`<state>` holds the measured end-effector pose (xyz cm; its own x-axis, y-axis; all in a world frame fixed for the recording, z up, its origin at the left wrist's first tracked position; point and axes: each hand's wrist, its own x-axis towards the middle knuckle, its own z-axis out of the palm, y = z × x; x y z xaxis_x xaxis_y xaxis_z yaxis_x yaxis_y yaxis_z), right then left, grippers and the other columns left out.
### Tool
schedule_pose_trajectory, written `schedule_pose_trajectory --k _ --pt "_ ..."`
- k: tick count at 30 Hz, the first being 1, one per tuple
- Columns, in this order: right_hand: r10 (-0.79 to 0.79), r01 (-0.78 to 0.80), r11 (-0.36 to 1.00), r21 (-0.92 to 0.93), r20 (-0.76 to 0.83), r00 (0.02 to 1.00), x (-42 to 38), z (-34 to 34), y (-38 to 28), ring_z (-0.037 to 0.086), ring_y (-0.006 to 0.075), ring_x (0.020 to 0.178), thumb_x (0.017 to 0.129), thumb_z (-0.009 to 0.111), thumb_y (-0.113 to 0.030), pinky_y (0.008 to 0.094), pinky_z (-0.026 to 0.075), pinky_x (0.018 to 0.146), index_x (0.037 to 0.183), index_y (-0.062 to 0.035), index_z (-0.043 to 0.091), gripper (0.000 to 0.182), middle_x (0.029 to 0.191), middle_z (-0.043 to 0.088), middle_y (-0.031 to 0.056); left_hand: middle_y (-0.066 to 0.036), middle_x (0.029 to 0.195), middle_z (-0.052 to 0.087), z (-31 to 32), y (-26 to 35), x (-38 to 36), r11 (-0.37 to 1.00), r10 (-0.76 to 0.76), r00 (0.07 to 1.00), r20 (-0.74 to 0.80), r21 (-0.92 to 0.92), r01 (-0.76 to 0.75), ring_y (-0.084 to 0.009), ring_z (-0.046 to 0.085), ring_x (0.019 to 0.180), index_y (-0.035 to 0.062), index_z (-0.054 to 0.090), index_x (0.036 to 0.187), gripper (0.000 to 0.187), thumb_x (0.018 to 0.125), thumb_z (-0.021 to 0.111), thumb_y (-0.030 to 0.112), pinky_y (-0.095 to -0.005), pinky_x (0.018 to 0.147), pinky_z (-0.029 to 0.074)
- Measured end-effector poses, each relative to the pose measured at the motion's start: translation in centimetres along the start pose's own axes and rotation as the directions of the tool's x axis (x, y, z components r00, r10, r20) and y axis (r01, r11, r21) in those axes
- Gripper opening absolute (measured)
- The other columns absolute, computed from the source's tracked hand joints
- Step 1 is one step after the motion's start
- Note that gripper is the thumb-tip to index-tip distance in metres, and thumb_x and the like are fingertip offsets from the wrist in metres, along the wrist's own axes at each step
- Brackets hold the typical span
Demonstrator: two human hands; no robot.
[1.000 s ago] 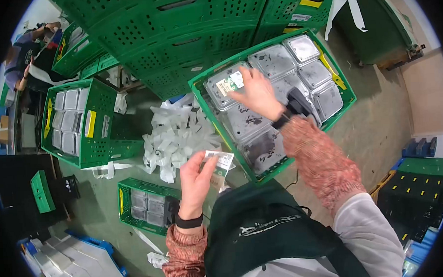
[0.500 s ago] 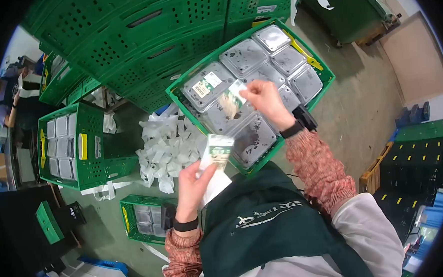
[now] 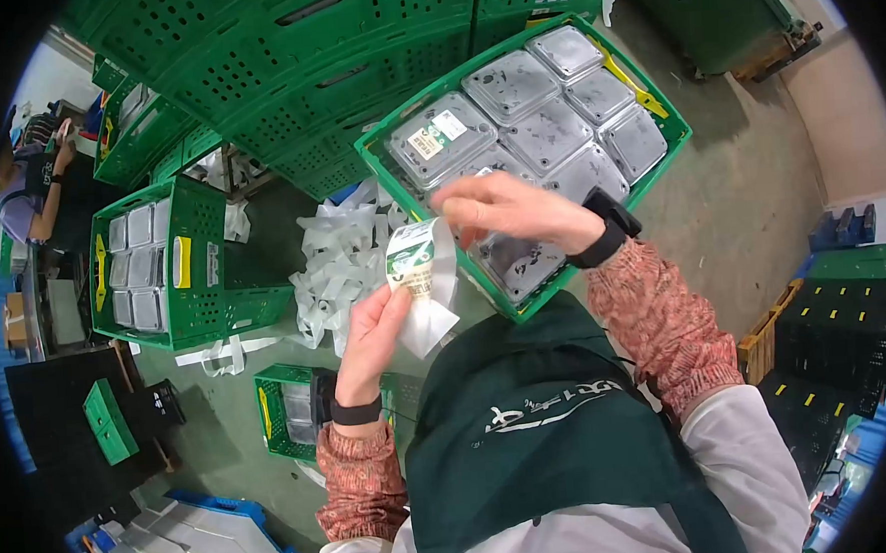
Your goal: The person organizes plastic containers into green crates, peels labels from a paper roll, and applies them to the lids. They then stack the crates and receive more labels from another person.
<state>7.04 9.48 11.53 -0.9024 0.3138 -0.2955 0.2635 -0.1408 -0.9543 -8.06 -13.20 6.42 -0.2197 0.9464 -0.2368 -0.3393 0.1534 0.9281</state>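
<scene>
My left hand (image 3: 371, 335) pinches a strip of printed labels (image 3: 411, 268) on white backing paper, which curls at its upper end. My right hand (image 3: 515, 213) is stretched out over the crate just right of that upper end, its fingers loosely bent and no label showing in them. Below it, a green crate (image 3: 672, 149) holds several clear plastic boxes with dark contents. The nearest uncovered box lid (image 3: 554, 133) is bare, while the upper-left box carries a green and cream label (image 3: 426, 142) and a white one (image 3: 448, 125). My right hand hides part of the boxes beneath.
Stacked green crates (image 3: 252, 76) rise behind the work crate. Discarded white backing strips (image 3: 337, 267) lie heaped on the floor at the left. Further left stands another filled crate (image 3: 203, 289), with a smaller one (image 3: 297, 449) below. A co-worker (image 3: 38, 193) stands at the far left.
My right hand has moved left toward the label strip, and the label it held no longer shows. My left hand has raised the strip slightly. The whole view has shifted a little.
</scene>
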Motion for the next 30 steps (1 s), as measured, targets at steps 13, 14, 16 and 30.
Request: schedule_pose_trajectory --k 13,14,16,30 --pt "-0.148 0.208 0.964 0.168 -0.316 0.937 -1.9 5.5 -4.2 0.051 0.0028 0.054 0.091 0.062 -0.011 0.0205 0.042 0.045 0.104 0.0012 0.063 0.018 0.08 0.066 0.0015 -0.009 0.103 0.067 3.3 -0.2 -0.3 0.794 0.416 0.875 -0.248 0.569 -0.216 -0.0205 0.062 0.091 -0.0018 0.061 0.116 0.049 0.075 0.08 0.016 -0.0344 0.085 0.049" --pt "-0.182 0.242 0.96 0.141 -0.341 0.922 -1.8 5.6 -4.1 0.051 0.0026 0.054 0.091 0.062 -0.011 0.0206 0.041 0.045 0.104 0.0011 0.063 0.017 0.08 0.066 0.0012 -0.007 0.098 0.07 3.4 -0.2 -0.3 0.946 0.239 0.913 -0.33 0.29 -0.143 -0.0178 0.065 0.087 -0.0025 0.065 0.113 0.04 0.079 0.077 0.014 -0.0328 0.082 0.051" --pt "-0.273 0.3 0.954 0.014 -0.374 0.886 -1.5 4.6 -3.8 0.052 0.0012 0.062 0.089 0.065 -0.009 0.0194 0.043 0.053 0.1 0.0 0.064 0.014 0.08 0.065 -0.0006 -0.006 0.092 0.073 3.2 1.0 -0.9 0.985 0.172 0.977 -0.122 0.001 -0.173 -0.0101 0.065 0.081 -0.0033 0.07 0.105 0.018 0.09 0.066 0.005 -0.0266 0.075 0.052" --pt "-0.471 0.236 0.834 -0.5 -0.421 0.775 -4.4 4.2 -4.0 0.063 0.0065 0.077 0.091 0.063 -0.005 0.0247 0.052 0.067 0.107 0.0013 0.062 0.016 0.085 0.068 0.0043 -0.002 0.096 0.069 -1.8 3.1 -0.5 0.906 -0.421 0.879 0.223 0.066 0.417 -0.0086 0.062 0.08 -0.0042 0.065 0.112 0.029 0.093 0.065 0.017 -0.0251 0.075 0.051"
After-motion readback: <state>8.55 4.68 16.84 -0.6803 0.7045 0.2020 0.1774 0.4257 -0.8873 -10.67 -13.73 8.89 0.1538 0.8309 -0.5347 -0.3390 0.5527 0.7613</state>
